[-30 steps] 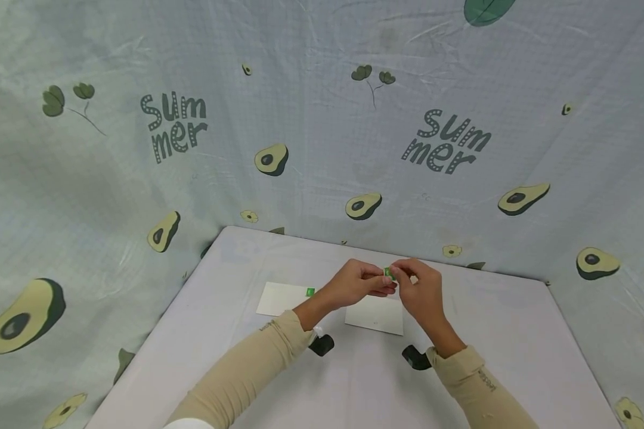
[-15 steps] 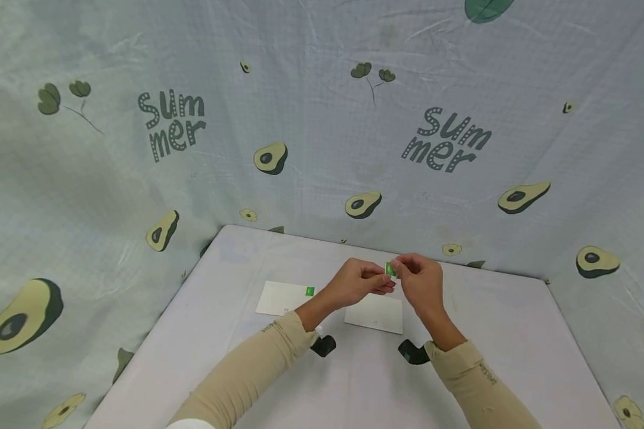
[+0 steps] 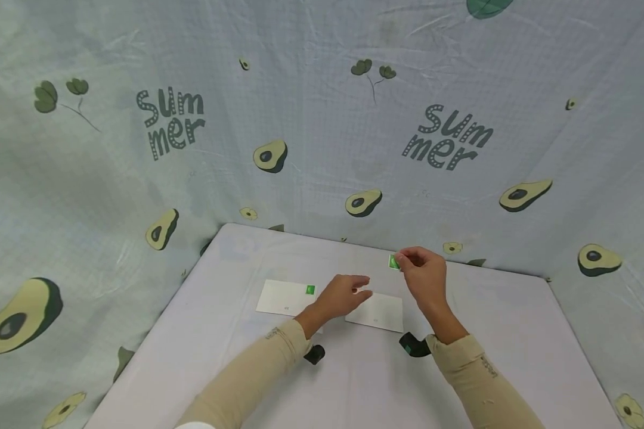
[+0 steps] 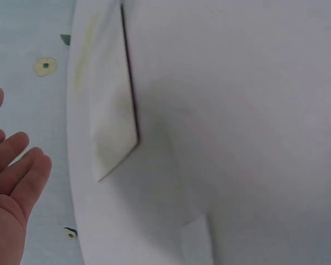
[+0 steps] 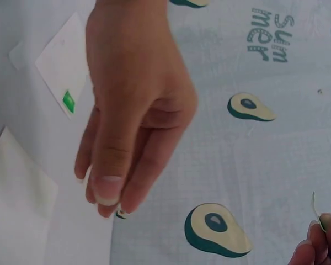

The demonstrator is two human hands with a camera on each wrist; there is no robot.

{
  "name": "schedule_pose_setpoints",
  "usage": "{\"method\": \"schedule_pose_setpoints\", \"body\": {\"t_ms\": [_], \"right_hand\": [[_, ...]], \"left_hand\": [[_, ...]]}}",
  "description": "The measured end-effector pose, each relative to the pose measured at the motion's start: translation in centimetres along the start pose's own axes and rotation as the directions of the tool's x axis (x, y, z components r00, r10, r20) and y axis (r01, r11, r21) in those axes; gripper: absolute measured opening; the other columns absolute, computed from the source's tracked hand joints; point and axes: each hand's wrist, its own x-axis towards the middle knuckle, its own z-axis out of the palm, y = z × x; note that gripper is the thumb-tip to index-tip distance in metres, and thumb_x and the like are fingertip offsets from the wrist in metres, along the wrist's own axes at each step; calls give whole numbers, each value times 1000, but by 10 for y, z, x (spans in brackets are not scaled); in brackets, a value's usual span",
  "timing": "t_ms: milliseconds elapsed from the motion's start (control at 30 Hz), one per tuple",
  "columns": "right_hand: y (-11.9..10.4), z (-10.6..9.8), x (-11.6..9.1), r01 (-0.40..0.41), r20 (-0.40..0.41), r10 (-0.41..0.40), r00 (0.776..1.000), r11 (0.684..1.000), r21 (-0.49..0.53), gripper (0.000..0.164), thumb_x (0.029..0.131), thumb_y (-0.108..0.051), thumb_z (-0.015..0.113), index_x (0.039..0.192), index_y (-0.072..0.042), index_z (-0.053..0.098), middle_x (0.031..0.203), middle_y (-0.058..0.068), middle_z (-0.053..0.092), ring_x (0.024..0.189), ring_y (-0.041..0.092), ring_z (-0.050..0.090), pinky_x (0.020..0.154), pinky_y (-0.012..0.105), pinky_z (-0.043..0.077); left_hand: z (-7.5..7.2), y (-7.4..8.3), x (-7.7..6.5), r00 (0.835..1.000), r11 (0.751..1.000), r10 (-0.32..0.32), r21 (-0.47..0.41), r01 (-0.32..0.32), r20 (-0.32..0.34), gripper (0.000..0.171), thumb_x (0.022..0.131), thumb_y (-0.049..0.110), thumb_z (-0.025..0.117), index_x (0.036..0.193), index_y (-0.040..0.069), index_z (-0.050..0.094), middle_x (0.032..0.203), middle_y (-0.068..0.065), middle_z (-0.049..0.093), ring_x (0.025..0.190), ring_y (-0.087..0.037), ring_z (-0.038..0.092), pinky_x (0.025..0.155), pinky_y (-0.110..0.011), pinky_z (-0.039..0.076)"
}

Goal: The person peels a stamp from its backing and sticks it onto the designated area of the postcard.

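Note:
My right hand [image 3: 426,277] pinches a small green stamp with a white border [image 3: 394,262] between thumb and fingers, raised near the table's back edge. In the right wrist view the stamp [image 5: 322,222] shows edge-on, slightly curved. My left hand [image 3: 343,296] is held over the table with thumb and fingers apart and nothing between them. It overlaps the left edge of a plain white envelope [image 3: 378,313]. To the left lies a second white envelope [image 3: 279,298], bearing a green stamp [image 3: 310,289] at its upper right corner.
A small white paper piece [image 4: 197,243] lies near the left forearm. Black wrist cameras [image 3: 315,354] sit below both wrists. The white table [image 3: 365,381] ends at a hanging cloth [image 3: 311,107] printed with avocados.
My left hand has let go of the held stamp and moved left and down. The right hand has lifted the stamp slightly up and away.

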Motion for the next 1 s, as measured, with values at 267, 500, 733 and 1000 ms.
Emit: {"method": "schedule_pose_setpoints", "body": {"t_ms": [267,500,733,1000], "right_hand": [[5,2,2,-11,16,11,1000,1000,-14,17,99,-11,71,103,4,76,96,19,73,73,4,63,67,15,54],[13,5,4,-40,37,41,998,999,-29,16,99,-10,70,103,4,76,96,20,74,74,7,64,67,16,54],[26,5,7,-96,71,100,992,994,-57,18,99,-13,70,106,3,75,102,20,74,79,9,65,69,17,53],[50,3,10,-152,96,164,982,981,-122,21,99,-18,70,108,1,74,104,17,74,85,19,67,72,20,53]], "left_hand": [[16,-25,-1,994,957,-73,286,48,80,68,102,48,64,158,15,46,165,-5,45,159,-29,34,127,-47,35],[27,-37,3,982,857,-142,512,60,121,81,99,70,52,166,30,30,175,-1,27,164,-35,16,131,-56,21],[29,-41,1,966,798,-198,600,58,169,76,100,74,43,165,40,27,177,-1,19,164,-38,12,132,-60,16],[29,-34,-2,966,769,-197,638,46,168,73,101,72,43,164,38,32,177,-1,17,164,-38,12,132,-59,17]]}}
